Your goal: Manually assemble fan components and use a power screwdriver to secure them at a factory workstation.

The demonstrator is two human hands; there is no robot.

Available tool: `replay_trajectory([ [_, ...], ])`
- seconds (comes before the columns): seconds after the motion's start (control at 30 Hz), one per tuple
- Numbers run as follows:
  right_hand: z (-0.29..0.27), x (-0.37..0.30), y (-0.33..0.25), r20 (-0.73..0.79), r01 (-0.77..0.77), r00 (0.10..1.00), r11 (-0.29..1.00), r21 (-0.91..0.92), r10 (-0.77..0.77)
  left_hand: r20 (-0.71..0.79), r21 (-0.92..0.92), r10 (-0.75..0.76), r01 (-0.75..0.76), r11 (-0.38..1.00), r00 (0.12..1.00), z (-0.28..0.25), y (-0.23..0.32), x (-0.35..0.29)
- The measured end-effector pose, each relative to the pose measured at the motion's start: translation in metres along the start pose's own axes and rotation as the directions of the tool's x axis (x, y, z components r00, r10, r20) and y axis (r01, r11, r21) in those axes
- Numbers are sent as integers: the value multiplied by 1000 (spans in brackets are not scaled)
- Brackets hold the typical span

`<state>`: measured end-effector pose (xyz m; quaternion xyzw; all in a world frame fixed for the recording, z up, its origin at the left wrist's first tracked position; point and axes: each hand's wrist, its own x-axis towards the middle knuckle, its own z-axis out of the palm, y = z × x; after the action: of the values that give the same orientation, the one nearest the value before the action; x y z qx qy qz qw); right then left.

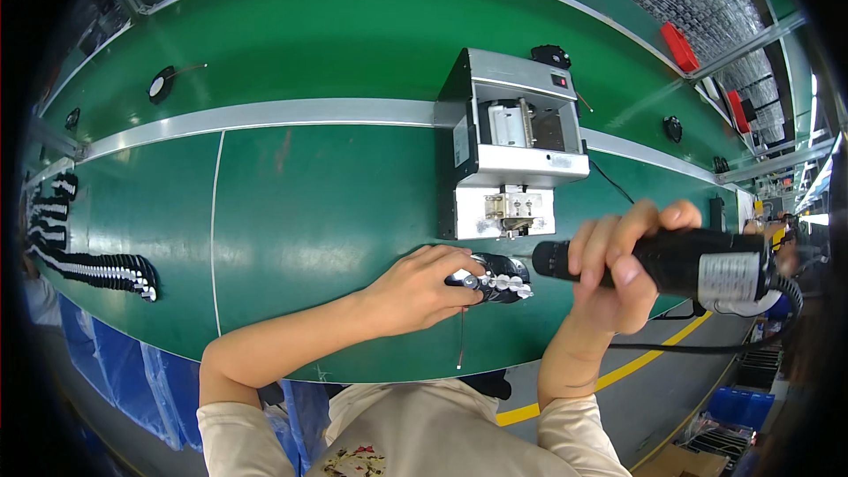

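Note:
My left hand (426, 290) is closed on a small black part (501, 280) with a row of pale round pieces along it, holding it down on the green worktop. A thin lead with a small white end (459, 355) runs from beneath this hand toward the table's front edge. Wrapped round a black corded electric screwdriver (698, 263) are the fingers of my right hand (625, 261), slightly blurred. The tool lies nearly level, its nose pointing left at the black part. Whether its thin bit touches the part I cannot tell.
Just beyond my hands stands a silver metal screw feeder (515, 146). A long row of black-and-white parts (110, 270) lies at the left. Past a metal rail, a green belt (309, 44) carries several round black fan-like parts (162, 85). The screwdriver's cord (698, 349) loops at the right.

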<state>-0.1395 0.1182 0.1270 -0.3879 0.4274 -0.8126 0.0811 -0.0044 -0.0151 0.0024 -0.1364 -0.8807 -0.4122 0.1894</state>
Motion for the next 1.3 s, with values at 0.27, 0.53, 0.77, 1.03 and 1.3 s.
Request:
replay_trajectory([
  [0.27,2,32,18,14,-2,1000,991,-134,4,9,-17,16,-16,1000,1000,-2,-3,0],
  [0.53,9,33,29,14,-120,992,974,-193,125,-9,-5,3,-3,1000,1000,-5,-3,-2],
  [0.77,2,-6,13,11,-39,999,997,-70,40,-42,-43,6,-8,999,999,-1,-2,-2],
  [1.03,1,-45,5,40,-198,980,980,4,197,-46,-46,-8,6,999,999,-1,-1,-3],
  [1.3,3,-64,8,119,-160,979,984,-76,168,-44,-10,10,-11,1000,999,-2,1,-5],
])
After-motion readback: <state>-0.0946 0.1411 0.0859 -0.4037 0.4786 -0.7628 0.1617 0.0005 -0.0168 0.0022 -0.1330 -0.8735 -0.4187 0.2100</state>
